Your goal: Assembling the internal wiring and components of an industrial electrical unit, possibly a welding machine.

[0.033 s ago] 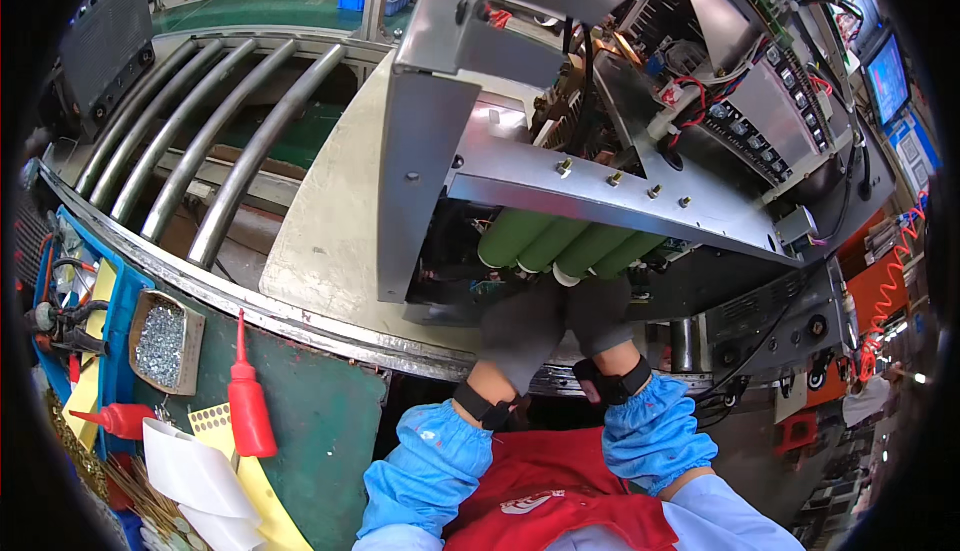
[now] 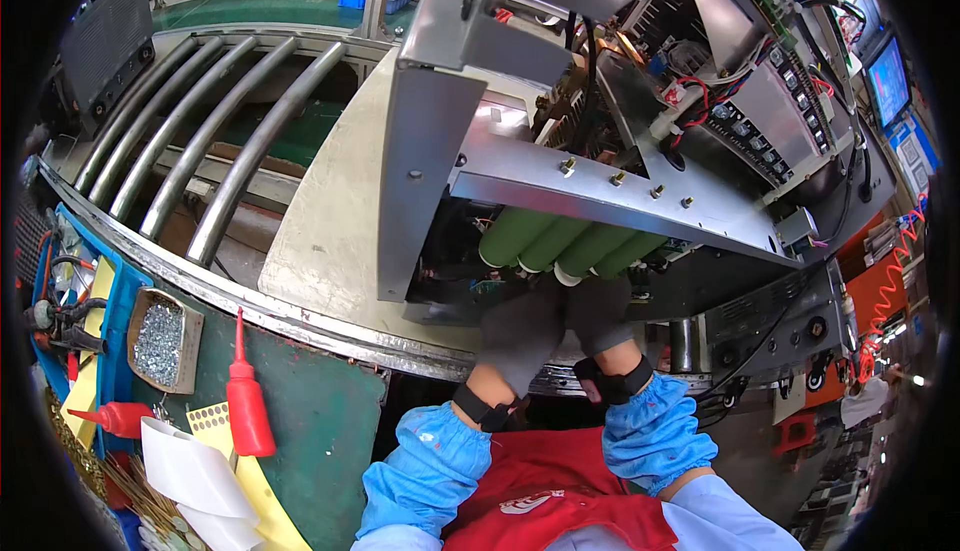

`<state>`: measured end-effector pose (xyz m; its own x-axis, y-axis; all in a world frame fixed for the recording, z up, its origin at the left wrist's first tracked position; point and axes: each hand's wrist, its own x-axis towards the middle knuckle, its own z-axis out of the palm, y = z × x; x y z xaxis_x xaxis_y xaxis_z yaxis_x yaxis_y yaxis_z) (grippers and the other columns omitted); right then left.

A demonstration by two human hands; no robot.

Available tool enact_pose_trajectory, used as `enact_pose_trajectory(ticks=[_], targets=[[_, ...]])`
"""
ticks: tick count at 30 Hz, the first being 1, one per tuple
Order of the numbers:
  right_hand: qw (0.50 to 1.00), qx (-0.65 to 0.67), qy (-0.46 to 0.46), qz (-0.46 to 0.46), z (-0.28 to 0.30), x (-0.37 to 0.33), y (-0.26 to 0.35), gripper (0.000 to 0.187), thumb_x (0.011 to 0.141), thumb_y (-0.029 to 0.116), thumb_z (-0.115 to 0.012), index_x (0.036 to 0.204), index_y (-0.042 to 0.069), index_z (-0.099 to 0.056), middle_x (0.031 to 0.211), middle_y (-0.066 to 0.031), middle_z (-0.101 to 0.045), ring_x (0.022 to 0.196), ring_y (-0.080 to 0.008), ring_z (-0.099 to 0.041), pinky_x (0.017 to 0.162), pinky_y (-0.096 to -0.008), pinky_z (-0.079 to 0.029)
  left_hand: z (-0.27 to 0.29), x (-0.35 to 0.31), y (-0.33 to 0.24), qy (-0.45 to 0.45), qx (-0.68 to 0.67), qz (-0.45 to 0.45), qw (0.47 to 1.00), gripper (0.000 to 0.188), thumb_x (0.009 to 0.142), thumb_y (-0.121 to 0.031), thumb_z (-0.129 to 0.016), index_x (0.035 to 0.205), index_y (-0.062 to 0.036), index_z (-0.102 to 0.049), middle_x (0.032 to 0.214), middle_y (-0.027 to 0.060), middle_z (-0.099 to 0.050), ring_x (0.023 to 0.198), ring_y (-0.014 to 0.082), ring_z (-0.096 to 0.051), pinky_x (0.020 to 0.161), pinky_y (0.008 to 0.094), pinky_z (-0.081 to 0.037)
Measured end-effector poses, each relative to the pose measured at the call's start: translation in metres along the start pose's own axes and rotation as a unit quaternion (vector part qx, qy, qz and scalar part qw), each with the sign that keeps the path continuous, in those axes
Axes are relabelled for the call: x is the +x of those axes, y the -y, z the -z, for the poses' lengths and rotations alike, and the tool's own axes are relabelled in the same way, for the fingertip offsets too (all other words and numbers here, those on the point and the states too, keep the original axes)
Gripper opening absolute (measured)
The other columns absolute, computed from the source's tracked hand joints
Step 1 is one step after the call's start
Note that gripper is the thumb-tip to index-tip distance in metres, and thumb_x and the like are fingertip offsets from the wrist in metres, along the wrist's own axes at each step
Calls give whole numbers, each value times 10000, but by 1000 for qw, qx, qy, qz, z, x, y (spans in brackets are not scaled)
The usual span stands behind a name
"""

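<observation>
Both of my hands reach into the lower opening of a metal equipment chassis [image 2: 415, 181]. My left hand [image 2: 522, 336], in a dark grey glove, is below a row of several green cylinders [image 2: 545, 246] with pale ends. Beside it, almost touching, my right hand [image 2: 598, 313] wears the same kind of glove. The fingers of both hands are hidden in the dark inside, so what they hold or touch does not show. Above the cylinders, several brass bolts [image 2: 617, 180] stand on a metal crossbar [image 2: 600, 186]. Wires and circuit boards fill the upper right of the chassis.
Left of the chassis runs a roller conveyor [image 2: 245, 156]. On the green bench [image 2: 320, 421] stand a box of small screws [image 2: 160, 341], a red squeeze bottle [image 2: 247, 406], a second red bottle [image 2: 120, 419] and a blue bin [image 2: 120, 351]. A screen [image 2: 887, 79] and a red coiled hose [image 2: 885, 311] are at right.
</observation>
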<state>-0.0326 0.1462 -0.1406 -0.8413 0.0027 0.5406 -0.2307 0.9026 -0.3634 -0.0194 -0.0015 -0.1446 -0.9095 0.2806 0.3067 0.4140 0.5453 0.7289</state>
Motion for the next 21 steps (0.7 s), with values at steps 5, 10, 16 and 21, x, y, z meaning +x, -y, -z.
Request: enact_pose_trajectory(ticks=[5, 10, 16, 21], targets=[[993, 112, 34, -23, 2, 4, -1, 150, 818, 63, -622, 961, 29, -655, 943, -139, -686, 892, -319, -658, 746, -384, -507, -7, -8, 5, -53, -27, -4, 998, 286, 832, -163, -590, 1111, -102, -588, 871, 166, -662, 792, 361, -652, 643, 469, -528], [989, -102, 98, 51, 9, 2, 1, 151, 840, 122, -610, 966, 49, -650, 995, -149, -674, 932, -335, -640, 777, -421, -505, 0, -4, 4, -1, -68, 32, 997, 362, 830, -181, -595, 1180, -103, -540, 883, 181, -666, 798, 371, -657, 647, 494, -525], [982, -151, 87, 71, 10, 10, 0, 183, 838, 166, -601, 984, 71, -657, 1002, -148, -669, 943, -359, -625, 795, -441, -501, -9, 4, 8, 14, 10, 18, 1000, 325, 842, -184, -583, 1150, -87, -541, 811, 174, -683, 764, 381, -671, 635, 506, -526], [987, -137, 70, 52, 11, 10, 3, 183, 825, 168, -607, 972, 72, -660, 961, -155, -671, 904, -375, -629, 763, -454, -505, 1, 6, 0, 41, 16, 29, 999, 326, 864, -239, -585, 1157, -102, -548, 844, 173, -688, 771, 368, -675, 635, 496, -527]])
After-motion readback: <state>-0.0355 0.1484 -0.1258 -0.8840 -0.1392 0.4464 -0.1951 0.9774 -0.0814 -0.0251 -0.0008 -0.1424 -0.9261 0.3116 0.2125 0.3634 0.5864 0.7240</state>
